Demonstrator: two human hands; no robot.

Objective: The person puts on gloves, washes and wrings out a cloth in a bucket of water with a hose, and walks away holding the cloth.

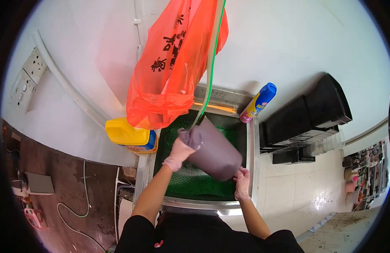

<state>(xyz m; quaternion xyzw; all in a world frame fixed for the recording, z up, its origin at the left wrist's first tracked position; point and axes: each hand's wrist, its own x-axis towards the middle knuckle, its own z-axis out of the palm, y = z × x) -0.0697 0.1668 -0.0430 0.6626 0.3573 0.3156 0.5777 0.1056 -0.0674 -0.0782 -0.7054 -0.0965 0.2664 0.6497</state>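
Tilted over the sink (pixel 254 168) is a dark purplish-grey plastic bucket (pixel 216 152). My left hand (pixel 180 152), in a clear disposable glove, grips it near the rim, at a crumpled-looking grey part that may be a cloth or the rim itself. My right hand (pixel 242 183), gloved too, pinches the base edge at the lower right. A clear hose with a green stripe (pixel 209 80) hangs from above and ends at the bucket's mouth. Green mesh matting (pixel 190 185) lies in the sink bottom. The inside of the bucket is turned away from view.
A red plastic bag (pixel 169 71) hangs above the sink's back left. A yellow jug (pixel 129 135) stands left; a blue and pink spray can (pixel 258 102) stands at the back right corner. An orange-handled tool (pixel 218 108) lies along the back ledge. Stacked black bins (pixel 306 111) stand right.
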